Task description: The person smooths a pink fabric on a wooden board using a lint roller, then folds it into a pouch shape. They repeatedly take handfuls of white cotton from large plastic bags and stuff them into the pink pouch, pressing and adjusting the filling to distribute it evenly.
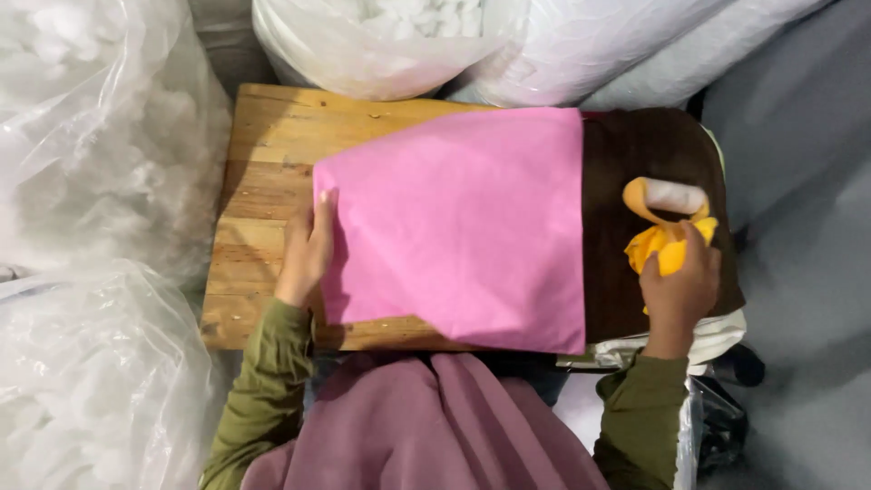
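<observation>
the left hand lies flat, fingers extended, gripping nothing; it presses on the left edge of a rectangular sheet of pink fabric. the pink sheet is spread across a light wooden table and overlaps a dark brown fabric piece on its right side. the right hand is closed around a crumpled strip of yellow fabric, which rests on the brown piece. just above the strip sits a small white cylindrical roll, apparently wrapped by the yellow strip; contact is unclear. clear plastic bags of white fibre filling surround the table at left and top.
</observation>
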